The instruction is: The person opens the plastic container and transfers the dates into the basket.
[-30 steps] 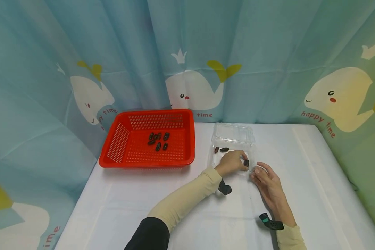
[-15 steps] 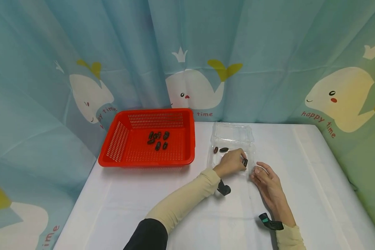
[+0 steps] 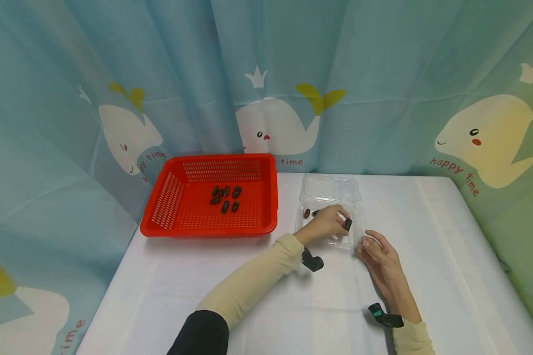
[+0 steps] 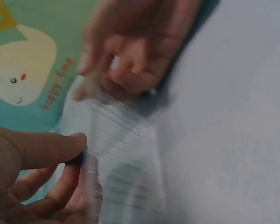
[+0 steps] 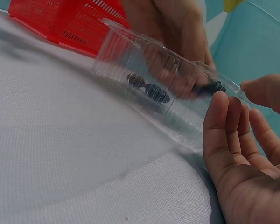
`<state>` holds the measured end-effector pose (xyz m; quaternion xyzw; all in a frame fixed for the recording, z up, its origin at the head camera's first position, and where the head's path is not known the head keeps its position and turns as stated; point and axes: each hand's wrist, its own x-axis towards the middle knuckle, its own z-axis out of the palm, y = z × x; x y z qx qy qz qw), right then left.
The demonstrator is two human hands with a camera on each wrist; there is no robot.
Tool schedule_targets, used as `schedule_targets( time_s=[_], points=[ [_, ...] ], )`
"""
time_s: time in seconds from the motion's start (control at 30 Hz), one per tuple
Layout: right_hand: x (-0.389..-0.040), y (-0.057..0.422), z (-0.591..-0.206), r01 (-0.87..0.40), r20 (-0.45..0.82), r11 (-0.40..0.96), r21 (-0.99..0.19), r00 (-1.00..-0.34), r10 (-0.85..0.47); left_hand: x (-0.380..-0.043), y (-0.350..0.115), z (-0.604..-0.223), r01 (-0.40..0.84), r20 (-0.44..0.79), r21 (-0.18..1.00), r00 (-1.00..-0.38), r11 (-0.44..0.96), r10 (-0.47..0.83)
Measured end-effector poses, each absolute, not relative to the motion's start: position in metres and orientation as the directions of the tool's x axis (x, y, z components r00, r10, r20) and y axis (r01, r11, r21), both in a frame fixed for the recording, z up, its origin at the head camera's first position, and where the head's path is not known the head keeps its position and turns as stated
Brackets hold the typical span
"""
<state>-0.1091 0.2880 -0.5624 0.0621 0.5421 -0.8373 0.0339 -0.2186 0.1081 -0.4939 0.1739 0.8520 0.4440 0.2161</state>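
Observation:
In the head view my left hand (image 3: 323, 225) is over a clear plastic box (image 3: 358, 213), pinching a dark brown date (image 3: 347, 225) between thumb and fingers. Two more dates lie inside at the box's left: one date (image 3: 307, 213) in full sight, the other (image 3: 315, 213) partly covered by that hand. My right hand (image 3: 382, 261) is at the box's near right corner. Seen from the right wrist, its thumb (image 5: 266, 93) and fingers (image 5: 219, 121) pinch the box's edge. The left wrist view is blurred, and the held date is mostly hidden there.
A red plastic basket (image 3: 266, 230) with several dates (image 3: 225, 206) in it stands left of the box. The box's hinged lid (image 3: 330, 189) lies back, flipped away from me. Behind the white table (image 3: 444, 236) hangs a blue curtain (image 3: 382, 64) with whale prints.
My left hand has shifted slightly away from me with the pinched date, now covering part of a date in the box. The right hand has stayed at the corner.

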Motion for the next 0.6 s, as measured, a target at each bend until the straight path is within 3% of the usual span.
schedule_targets(
  time_s=[0.33,0.6],
  points=[
    [-0.109,0.288,-0.561,0.147,-0.168,-0.386,-0.911,-0.985,0.021,-0.217,0.097,-0.468,-0.059,-0.253,0.93,-0.819,0.364,0.515],
    [-0.108,0.287,-0.561,0.152,-0.173,-0.376,-0.914,-0.985,0.024,-0.216,0.083,-0.459,-0.156,-0.303,0.94,-0.792,0.303,0.531]
  ],
)
